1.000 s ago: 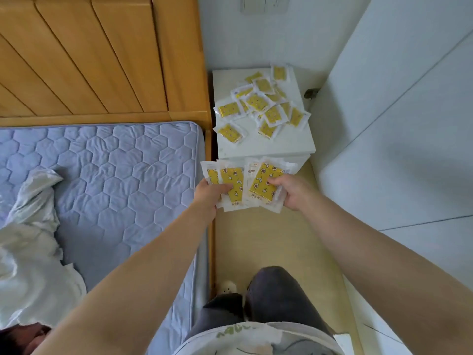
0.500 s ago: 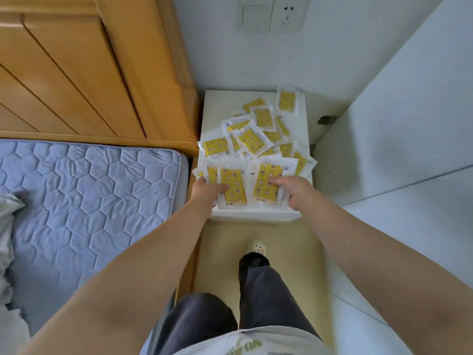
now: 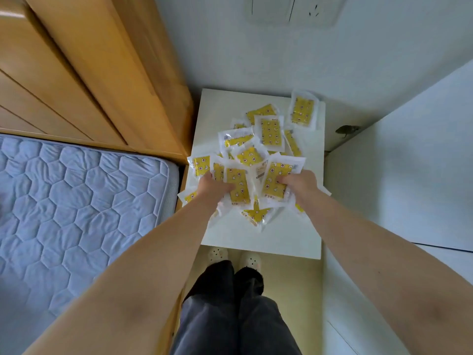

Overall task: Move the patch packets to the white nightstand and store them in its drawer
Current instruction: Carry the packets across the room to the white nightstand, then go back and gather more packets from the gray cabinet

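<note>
Patch packets fan from our left hand and right hand, each curled tight round a bunch over the white nightstand, with a loose pile behind toward its back edge, its front edge bare, wooden headboard crowding the left and white panel the right.

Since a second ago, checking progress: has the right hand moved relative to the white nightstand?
Yes. The right hand, gripping patch packets, went from in front of the white nightstand to above its top.
</note>
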